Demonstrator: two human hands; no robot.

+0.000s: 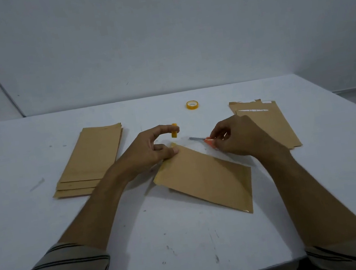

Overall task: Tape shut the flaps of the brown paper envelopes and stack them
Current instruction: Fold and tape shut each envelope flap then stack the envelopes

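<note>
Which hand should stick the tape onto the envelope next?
Left. The left hand holds the tape strip at its fingertip just above the envelope edge, while the right hand grips scissors.

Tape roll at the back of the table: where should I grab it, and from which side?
On the tape roll, pinch the near wall from above, one finger in the hole and the thumb outside. It lies flat, hole up, with nothing touching it, so that is likely easiest.
</note>
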